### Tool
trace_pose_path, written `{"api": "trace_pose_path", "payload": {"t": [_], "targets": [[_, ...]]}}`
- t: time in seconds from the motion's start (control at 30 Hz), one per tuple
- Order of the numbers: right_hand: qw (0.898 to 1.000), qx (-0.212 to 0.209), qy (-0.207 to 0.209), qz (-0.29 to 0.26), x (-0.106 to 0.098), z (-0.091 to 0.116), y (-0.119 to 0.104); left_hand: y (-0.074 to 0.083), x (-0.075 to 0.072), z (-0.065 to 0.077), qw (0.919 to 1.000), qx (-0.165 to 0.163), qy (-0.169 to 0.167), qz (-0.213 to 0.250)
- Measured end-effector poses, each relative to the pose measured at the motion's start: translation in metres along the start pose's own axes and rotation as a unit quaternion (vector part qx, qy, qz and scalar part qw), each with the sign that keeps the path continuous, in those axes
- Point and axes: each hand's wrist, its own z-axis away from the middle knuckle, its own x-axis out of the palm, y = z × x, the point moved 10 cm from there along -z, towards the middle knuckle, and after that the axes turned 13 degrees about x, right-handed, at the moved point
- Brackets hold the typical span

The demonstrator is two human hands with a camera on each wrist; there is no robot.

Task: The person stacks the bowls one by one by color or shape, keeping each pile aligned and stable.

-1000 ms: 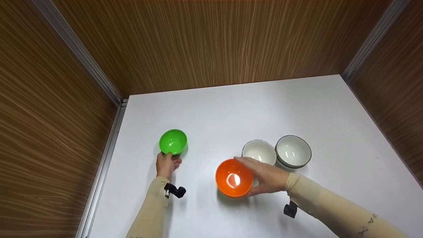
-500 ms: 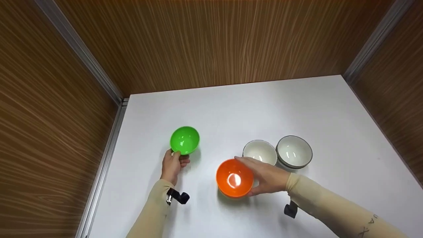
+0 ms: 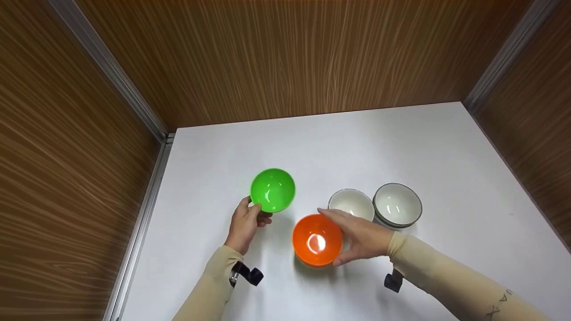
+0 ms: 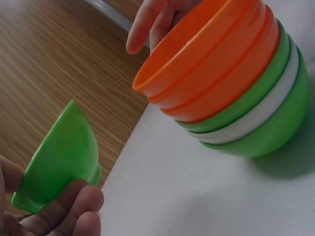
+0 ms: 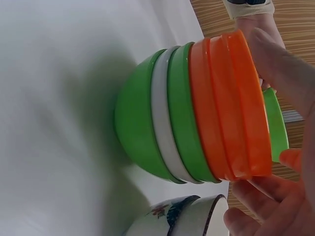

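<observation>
My left hand (image 3: 245, 223) pinches the rim of a green bowl (image 3: 273, 190) between thumb and fingers, holding it above the table. The left wrist view shows this green bowl (image 4: 64, 157) from the side. To its right stands a bowl stack with an orange bowl (image 3: 317, 240) on top. In the right wrist view the stack has orange layers (image 5: 231, 108), then a green one, a white one (image 5: 165, 113) and a green one at the bottom. My right hand (image 3: 363, 236) curves round the right side of the stack, fingers and thumb at the orange rim.
Beside the right hand stand a white bowl (image 3: 351, 203), partly hidden by the hand, and stacked white dark-rimmed bowls (image 3: 397, 204). The white table (image 3: 285, 147) is bounded by wood-grain panels (image 3: 285, 58) at the back and sides.
My left hand has carried the green bowl rightward, closer to the orange-topped stack, and raised it. My right hand and the stack have hardly moved.
</observation>
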Motion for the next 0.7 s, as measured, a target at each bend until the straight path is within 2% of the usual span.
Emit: {"api": "trace_pose_path", "payload": {"t": [0.2,0.37,0.6,0.7], "targets": [[0.999,0.012,0.039,-0.011,-0.012,-0.003,0.002,0.013,0.014,0.004,0.9987,0.035,-0.035,-0.010],[0.997,0.008,0.062,-0.038,-0.020,-0.005,0.000,0.025,0.028,0.012,0.9964,0.051,-0.067,-0.005],[0.994,-0.008,0.080,-0.071,-0.027,-0.009,-0.006,0.041,0.048,0.024,0.9881,0.083,-0.126,-0.030],[0.992,-0.014,0.088,-0.084,-0.029,-0.008,-0.007,0.045,0.053,0.027,0.9847,0.096,-0.137,-0.048]]}}
